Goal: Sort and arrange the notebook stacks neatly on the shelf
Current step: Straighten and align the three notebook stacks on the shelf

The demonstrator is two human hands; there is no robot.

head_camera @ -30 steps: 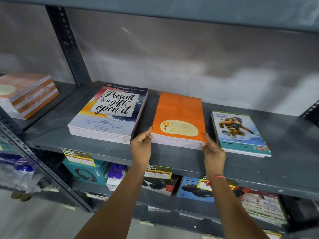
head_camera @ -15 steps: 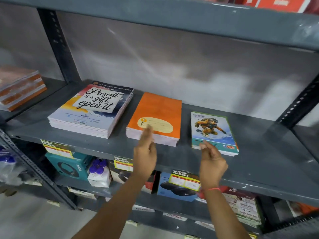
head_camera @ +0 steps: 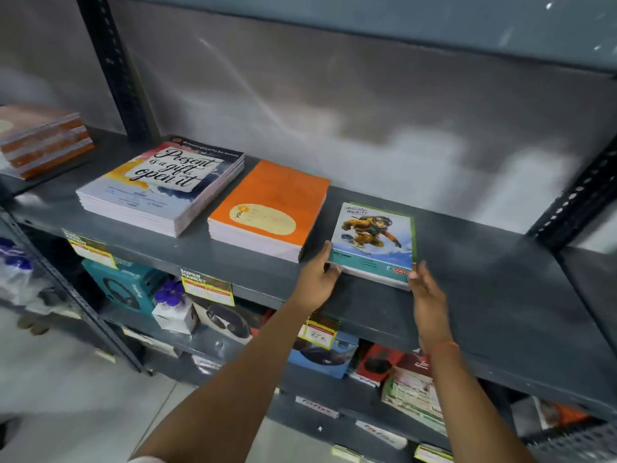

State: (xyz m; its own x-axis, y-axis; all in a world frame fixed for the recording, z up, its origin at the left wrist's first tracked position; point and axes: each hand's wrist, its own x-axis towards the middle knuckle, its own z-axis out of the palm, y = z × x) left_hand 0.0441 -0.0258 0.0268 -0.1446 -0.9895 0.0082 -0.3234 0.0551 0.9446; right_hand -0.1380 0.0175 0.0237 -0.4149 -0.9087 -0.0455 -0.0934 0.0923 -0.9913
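Note:
Three notebook stacks lie on the grey metal shelf. At the left is a thick stack with "Present is a gift, open it" on its cover. The orange stack sits in the middle. On the right lies a small stack with a cartoon astronaut cover. My left hand grips that small stack's near left corner, thumb on top. My right hand touches its near right corner with fingers spread.
Another orange-edged stack rests on the neighbouring shelf at far left. Dark slotted uprights stand at both ends. The shelf below holds boxed headphones, other boxes and price tags. The shelf's right part is bare.
Both hands let go of the orange stack, drew back, then moved right onto the astronaut-cover stack. The view swung to the right as well.

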